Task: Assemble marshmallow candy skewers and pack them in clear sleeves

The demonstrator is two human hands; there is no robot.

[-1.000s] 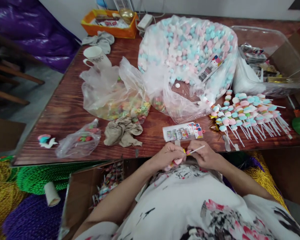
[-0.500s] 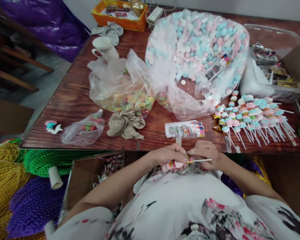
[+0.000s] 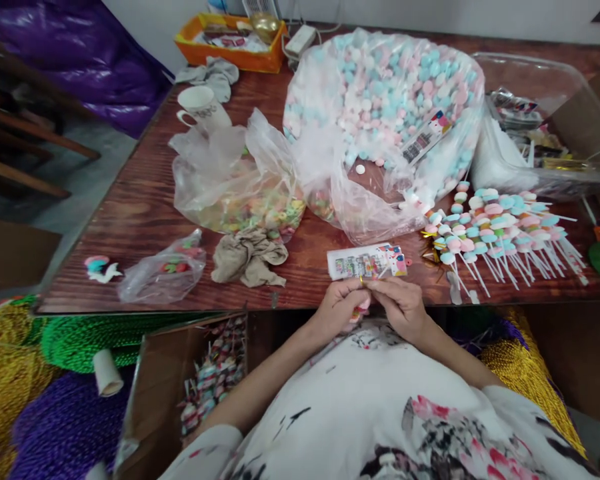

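Observation:
My left hand [image 3: 339, 308] and my right hand [image 3: 401, 305] meet at the table's near edge, both closed on one candy skewer [image 3: 364, 305]. Its pink sweets show below my left fingers and its white stick tip pokes up between the hands, beside a bit of gold tie. Just beyond the hands lies a small printed packet [image 3: 367, 261]. To the right lies a pile of finished skewers [image 3: 500, 230] with pink, blue and white sweets. A big clear bag of pastel candies [image 3: 385, 107] sits behind.
A clear bag of multicoloured sweets [image 3: 240, 193], a crumpled beige cloth [image 3: 250, 257], a small plastic bag [image 3: 163, 272], a white mug [image 3: 203, 107], an orange tray [image 3: 230, 43] and a clear bin [image 3: 545, 127] stand on the wooden table [image 3: 130, 220]. A cardboard box of skewers [image 3: 200, 380] sits below left.
The skewer has turned from lying sideways to pointing up and away, and both hands have moved up closer to the table edge. The view has shifted slightly.

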